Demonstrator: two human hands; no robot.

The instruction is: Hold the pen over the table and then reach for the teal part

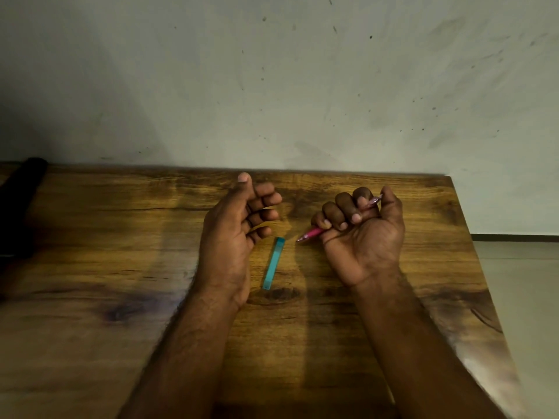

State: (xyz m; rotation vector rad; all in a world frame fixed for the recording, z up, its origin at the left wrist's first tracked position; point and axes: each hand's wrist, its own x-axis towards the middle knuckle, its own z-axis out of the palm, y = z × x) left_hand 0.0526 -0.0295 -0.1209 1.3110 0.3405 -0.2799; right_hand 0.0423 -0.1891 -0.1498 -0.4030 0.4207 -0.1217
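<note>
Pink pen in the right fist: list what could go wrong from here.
1. The right hand grips the pink pen in a full fist, tip low over the wooden table; it might mark or scratch the wood.
2. The teal case lies loose between the hands; the left hand, open beside it, could knock it aside.

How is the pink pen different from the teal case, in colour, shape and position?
The pink pen is round and thin with a pointed tip; the teal case is flat and rectangular. The pen is gripped in the right hand, slanted with its tip low towards the wooden table; the case lies flat on the table, untouched, between both hands. The left hand holds nothing. Both are long, narrow and small.
</note>
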